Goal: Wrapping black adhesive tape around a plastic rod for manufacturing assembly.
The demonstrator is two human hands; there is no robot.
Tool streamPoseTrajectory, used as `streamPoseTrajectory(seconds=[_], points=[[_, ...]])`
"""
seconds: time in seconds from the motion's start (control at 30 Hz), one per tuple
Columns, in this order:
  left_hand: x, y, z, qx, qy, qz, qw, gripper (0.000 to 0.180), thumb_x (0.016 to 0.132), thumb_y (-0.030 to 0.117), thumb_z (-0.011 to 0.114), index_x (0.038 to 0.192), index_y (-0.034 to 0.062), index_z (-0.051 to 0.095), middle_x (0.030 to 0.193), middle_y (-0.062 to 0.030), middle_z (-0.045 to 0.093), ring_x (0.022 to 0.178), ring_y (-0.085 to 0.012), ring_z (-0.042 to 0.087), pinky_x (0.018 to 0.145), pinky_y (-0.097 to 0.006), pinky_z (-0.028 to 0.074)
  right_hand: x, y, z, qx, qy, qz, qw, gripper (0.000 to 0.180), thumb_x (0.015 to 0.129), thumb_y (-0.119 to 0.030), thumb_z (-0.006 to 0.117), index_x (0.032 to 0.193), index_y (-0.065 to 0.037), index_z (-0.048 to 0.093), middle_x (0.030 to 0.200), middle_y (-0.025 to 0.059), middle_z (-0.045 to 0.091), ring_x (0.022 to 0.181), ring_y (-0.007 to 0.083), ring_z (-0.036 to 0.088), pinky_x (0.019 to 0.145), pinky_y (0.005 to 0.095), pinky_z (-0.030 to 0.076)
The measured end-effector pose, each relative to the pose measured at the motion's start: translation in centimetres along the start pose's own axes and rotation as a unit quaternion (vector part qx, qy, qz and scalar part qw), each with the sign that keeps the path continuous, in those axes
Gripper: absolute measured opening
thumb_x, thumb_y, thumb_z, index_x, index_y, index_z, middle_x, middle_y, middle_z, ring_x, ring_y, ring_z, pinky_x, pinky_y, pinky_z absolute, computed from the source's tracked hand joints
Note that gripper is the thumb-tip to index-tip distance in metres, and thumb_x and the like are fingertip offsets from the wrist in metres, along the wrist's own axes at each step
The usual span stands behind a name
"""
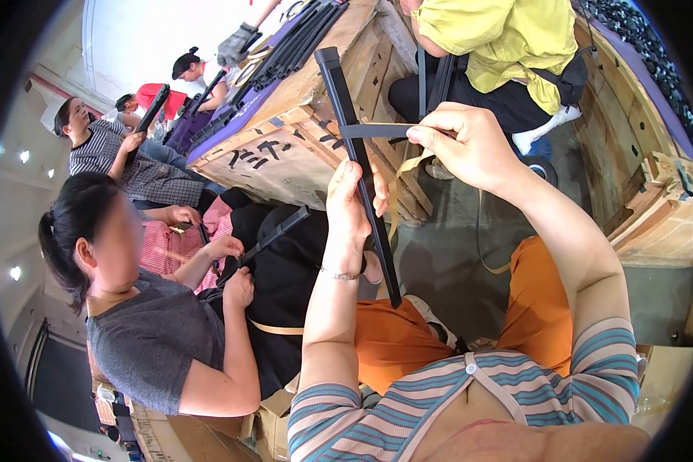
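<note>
Workshop floor lies below us. At frame centre our left hand [349, 202] grips a long black bar [359, 165]; our right hand [463, 142] pinches a black strip [373, 131] across it, half applied. Wooden crates [285, 146] stand behind.

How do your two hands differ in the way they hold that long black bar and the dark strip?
The left hand wraps around the long black bar, gripping its middle with the whole palm; the right hand pinches the thin dark strip with its fingertips. The left sits lower, the right higher. Both are bare and closed on something.
</note>
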State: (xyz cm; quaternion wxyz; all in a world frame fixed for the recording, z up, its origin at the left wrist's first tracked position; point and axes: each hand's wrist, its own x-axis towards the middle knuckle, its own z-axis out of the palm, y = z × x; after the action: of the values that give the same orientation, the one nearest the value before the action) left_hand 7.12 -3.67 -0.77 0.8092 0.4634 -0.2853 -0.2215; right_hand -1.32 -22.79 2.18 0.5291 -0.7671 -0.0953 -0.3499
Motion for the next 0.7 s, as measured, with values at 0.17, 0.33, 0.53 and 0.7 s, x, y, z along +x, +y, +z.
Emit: streamPoseTrajectory(seconds=[0.17,0.33,0.53,0.7], points=[[-0.3,-0.1,0.0,0.006,-0.039,-0.002,0.999,0.035,0.088,0.036,0.049,0.087,0.0015,0.049,0.057,-0.0137,0.054,0.038,-0.0162,0.043,0.036,-0.025,0.036,-0.1,-0.3,-0.2,-0.024,0.006,-0.022,0.999,0.018,0.078,-0.019,0.065,0.079,-0.001,0.067,0.062,0.0075,0.054,0.05,0.0149,0.051,0.046,0.0266,0.039],[-0.4,-0.1,0.0,-0.002,-0.05,-0.015,0.999,0.039,0.089,0.04,0.045,0.087,0.0015,0.051,0.056,-0.0144,0.054,0.038,-0.0164,0.044,0.036,-0.025,0.035,-0.2,-0.5,-0.6,-0.027,0.004,-0.013,1.0,0.017,0.078,-0.019,0.065,0.079,-0.003,0.068,0.061,0.0066,0.053,0.049,0.0139,0.05,0.046,0.0263,0.038],[-0.5,0.0,-0.1,0.004,-0.058,-0.02,0.998,0.044,0.091,0.043,0.04,0.085,0.0006,0.052,0.054,-0.0142,0.053,0.038,-0.0162,0.044,0.037,-0.026,0.035,0.0,0.0,-0.4,0.0,0.006,0.002,1.0,0.018,0.077,-0.021,0.066,0.079,-0.003,0.068,0.062,0.006,0.053,0.05,0.0118,0.049,0.046,0.0252,0.037],[-0.6,-0.1,0.4,-0.017,-0.084,-0.039,0.996,0.046,0.091,0.043,0.039,0.082,-0.001,0.051,0.053,-0.0136,0.052,0.038,-0.0168,0.043,0.038,-0.026,0.035,0.4,0.9,-0.5,0.004,-0.003,-0.005,1.0,0.019,0.078,-0.022,0.066,0.079,-0.003,0.068,0.062,0.006,0.053,0.051,0.0116,0.048,0.046,0.0248,0.036]])
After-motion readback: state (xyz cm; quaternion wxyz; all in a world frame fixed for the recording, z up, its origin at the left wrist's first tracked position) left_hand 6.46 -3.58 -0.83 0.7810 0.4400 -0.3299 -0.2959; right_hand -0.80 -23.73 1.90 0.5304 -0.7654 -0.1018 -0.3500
